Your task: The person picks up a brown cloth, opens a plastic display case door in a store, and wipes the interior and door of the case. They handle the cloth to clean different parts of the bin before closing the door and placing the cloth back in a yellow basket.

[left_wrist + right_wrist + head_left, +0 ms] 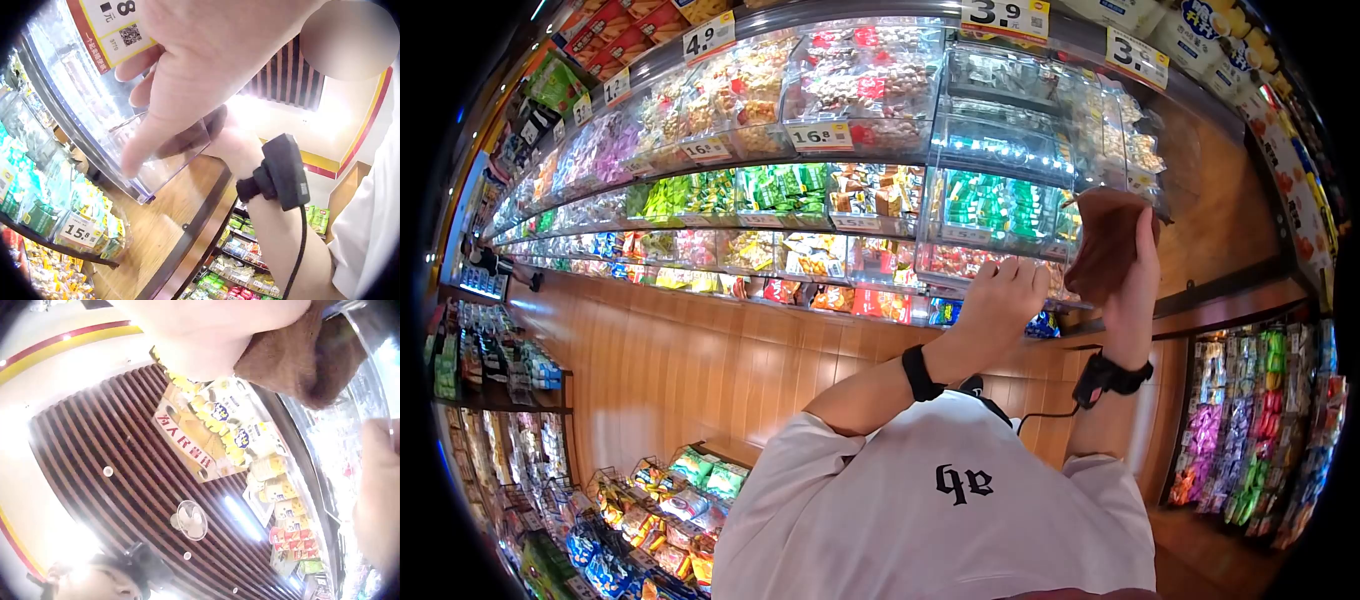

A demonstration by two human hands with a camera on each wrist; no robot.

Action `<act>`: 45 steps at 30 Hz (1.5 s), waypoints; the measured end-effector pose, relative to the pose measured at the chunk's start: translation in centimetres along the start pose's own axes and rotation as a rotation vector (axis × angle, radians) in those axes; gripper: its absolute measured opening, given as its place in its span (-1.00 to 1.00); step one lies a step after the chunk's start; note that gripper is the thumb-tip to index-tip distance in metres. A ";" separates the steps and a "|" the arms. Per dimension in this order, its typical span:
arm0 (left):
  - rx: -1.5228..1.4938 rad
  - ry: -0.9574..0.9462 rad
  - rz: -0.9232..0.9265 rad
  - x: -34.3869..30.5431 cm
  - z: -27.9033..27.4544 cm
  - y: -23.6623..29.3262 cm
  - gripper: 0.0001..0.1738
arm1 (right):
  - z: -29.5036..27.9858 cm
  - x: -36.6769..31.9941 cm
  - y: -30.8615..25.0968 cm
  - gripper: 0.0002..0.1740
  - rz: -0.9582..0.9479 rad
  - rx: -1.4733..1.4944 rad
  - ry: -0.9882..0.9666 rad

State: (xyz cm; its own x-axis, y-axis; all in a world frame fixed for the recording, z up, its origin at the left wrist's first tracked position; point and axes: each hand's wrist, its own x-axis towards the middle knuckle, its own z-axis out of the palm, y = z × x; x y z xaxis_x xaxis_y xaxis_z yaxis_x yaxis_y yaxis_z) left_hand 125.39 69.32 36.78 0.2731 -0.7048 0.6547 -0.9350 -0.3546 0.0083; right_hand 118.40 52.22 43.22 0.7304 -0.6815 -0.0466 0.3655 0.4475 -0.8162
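Note:
A brown cloth [1105, 245] hangs from my right hand [1138, 285], whose thumb lies along its near side. In the right wrist view the cloth [294, 365] bunches beside the hand, close to clear plastic. My left hand [1005, 300] is just left of the cloth, in front of the lower clear candy bins [1000, 210]. In the left wrist view its thumb [137, 150] overlaps the corner of a clear plastic bin [165, 169], and two fingers show beside a price tag [115, 28]. The cloth shows dark behind that thumb.
Tiered shelves of wrapped candy [785, 190] run to the left, with price tags [820, 136] along their edges. Packs hang on a rack [1240, 420] at right. A low display of snack bags [660, 510] stands on the wooden floor [670, 360] at lower left.

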 end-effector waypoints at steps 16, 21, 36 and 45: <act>-0.058 0.000 -0.010 -0.1 -0.6 -0.4 -0.74 | -0.5 -1.9 0.6 -0.48 0.022 0.026 0.024; -0.053 -0.044 0.008 0.0 -1.0 -0.3 -0.71 | -3.2 3.3 1.3 -0.49 0.057 0.011 0.028; -0.033 0.046 0.001 0.3 -1.1 -0.2 -0.86 | -2.2 0.5 0.7 -0.42 0.067 -0.007 -0.009; -0.068 -0.009 0.005 -0.8 -2.2 -0.7 -0.84 | -6.3 -1.2 6.2 -0.52 0.016 0.121 -0.324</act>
State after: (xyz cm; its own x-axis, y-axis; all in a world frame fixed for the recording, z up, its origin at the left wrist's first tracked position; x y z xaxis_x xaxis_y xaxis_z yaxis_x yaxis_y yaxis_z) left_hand 125.35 71.50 37.91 0.2704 -0.7119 0.6482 -0.9494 -0.3088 0.0569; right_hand 116.15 52.19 34.56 0.8748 -0.4631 0.1420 0.4039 0.5356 -0.7417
